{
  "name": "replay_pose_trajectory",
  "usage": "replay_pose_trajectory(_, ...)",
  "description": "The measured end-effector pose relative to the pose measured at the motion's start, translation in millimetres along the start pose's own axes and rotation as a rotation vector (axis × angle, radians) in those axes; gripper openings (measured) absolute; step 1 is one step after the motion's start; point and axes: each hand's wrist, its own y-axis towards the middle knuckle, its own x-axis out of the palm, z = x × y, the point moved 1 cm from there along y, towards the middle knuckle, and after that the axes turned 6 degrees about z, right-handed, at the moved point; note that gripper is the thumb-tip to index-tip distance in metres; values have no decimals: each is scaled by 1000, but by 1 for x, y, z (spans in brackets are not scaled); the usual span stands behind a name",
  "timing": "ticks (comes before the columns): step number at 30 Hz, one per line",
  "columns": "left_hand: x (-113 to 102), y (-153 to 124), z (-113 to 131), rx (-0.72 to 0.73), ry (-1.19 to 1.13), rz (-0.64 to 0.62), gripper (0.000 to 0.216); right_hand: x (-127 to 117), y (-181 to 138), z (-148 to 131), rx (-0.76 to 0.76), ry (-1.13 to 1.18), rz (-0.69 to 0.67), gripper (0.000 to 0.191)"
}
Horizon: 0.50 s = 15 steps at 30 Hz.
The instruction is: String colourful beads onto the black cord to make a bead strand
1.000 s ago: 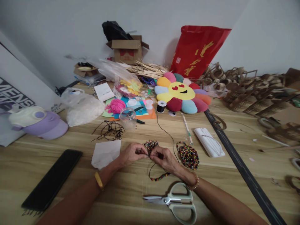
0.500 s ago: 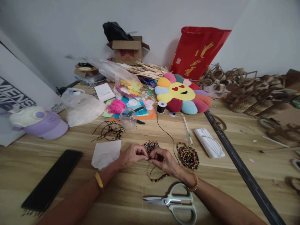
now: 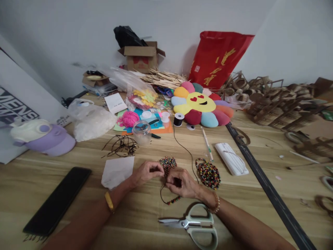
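Note:
My left hand is closed in a pinch, its fingertips on a thin black cord. Just right of it, my right hand also pinches the cord, a little lower; whether a bead is between its fingers is hidden. Below the right hand the cord loops down to a short row of strung coloured beads on the table. Behind the fingertips lies a pile of multicoloured beads. A coiled heap of beads rests to the right. Cord also runs from the black spool toward my right hand.
Scissors lie in front of my right forearm. White paper, cut black cords and a dark flat case are on the left. A glass jar, flower cushion and white power bank-like block stand farther back.
My hands have moved slightly apart, the right one shifting a little down. The cord loop and strung beads below have slid left.

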Motion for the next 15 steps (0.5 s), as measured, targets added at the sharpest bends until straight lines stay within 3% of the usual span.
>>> replay_pose_trajectory(9,-1,0,0,11,-85,-6,21,-3,1,4,239,145,64,24)
replay_pose_trajectory(15,3,-2,3,53,-83,58,23,5,1,1,388,550,43,33)
